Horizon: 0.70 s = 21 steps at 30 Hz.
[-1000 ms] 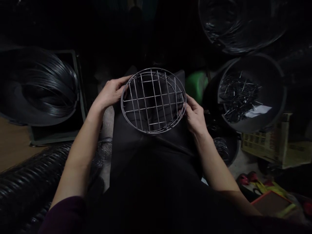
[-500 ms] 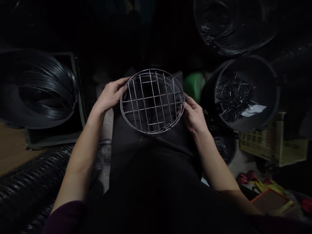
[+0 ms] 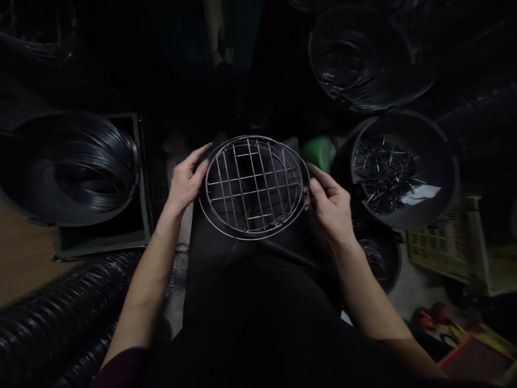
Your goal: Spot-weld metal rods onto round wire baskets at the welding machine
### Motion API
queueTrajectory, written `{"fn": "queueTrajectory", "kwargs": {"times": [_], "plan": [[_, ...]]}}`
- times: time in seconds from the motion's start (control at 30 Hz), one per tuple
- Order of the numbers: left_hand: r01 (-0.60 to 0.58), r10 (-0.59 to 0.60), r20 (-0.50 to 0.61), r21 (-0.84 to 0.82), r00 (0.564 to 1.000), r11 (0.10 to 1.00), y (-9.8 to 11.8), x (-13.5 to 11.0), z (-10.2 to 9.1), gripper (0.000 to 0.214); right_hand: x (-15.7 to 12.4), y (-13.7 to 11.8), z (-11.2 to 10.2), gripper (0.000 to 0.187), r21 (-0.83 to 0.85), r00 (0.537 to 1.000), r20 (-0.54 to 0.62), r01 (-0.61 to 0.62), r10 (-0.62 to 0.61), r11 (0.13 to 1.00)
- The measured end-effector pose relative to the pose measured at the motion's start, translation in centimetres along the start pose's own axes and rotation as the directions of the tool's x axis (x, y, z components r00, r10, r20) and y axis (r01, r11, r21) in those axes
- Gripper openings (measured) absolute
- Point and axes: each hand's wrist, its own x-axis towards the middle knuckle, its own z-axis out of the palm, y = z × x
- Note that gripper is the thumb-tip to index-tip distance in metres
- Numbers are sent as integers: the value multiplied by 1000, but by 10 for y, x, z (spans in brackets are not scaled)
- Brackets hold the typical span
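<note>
Head view: pin tub (image 3: pixel 428 144) beside grate (image 3: pixel 253 186).

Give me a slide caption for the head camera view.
The left hand and right hand hold a round wire grid at its rim, beside a tub of metal pins.

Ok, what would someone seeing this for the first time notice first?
The shiny round wire grid in the middle stands out, held over a dark lap by the left hand and right hand at opposite rims. To the right, a dark tub holds short metal pieces, and a coil of dark wire lies to the left.
</note>
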Motion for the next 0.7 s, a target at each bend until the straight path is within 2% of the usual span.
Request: {"fn": "queueTrajectory", "kwargs": {"times": [0.13, 0.2, 0.3, 0.4, 0.5, 0.57, 0.63, 0.7], "plan": [[-1, 1, -118, -6, 993, 1000, 9, -9, -5, 48, -9, -22, 2, 44, 3, 999, 23, 31, -31, 1000], [34, -45, -165, -68, 985, 997, 19, -18, -15, 44, -10, -30, 3, 42, -4, 997, 36, 70, -70, 998], [140, -175, -125, -244, 977, 960, 41, -35, -35, 35, -4, -43, 7, 38, -18, 987, 66, 145, -144, 989], [213, -235, -10, -385, 972, 898, 69, -51, -50, 31, 4, -58, 16, 33, -49, 949, 197, 258, -244, 965], [304, -259, 162, -427, 952, 851, 93, -64, -53, 35, 8, -72, 31, 31, -82, 855, 395, 397, -336, 914], [368, -268, 274, -443, 924, 817, 102, -71, -51, 37, 6, -77, 42, 29, -126, 772, 479, 532, -418, 837], [398, -271, 313, -485, 910, 778, 104, -80, -48, 38, 2, -80, 51, 30, -203, 667, 526, 701, -528, 683], [407, -287, 295, -541, 911, 736, 103, -89, -46, 41, -2, -81, 58, 31, -319, 556, 565, 828, -609, 461]]}}
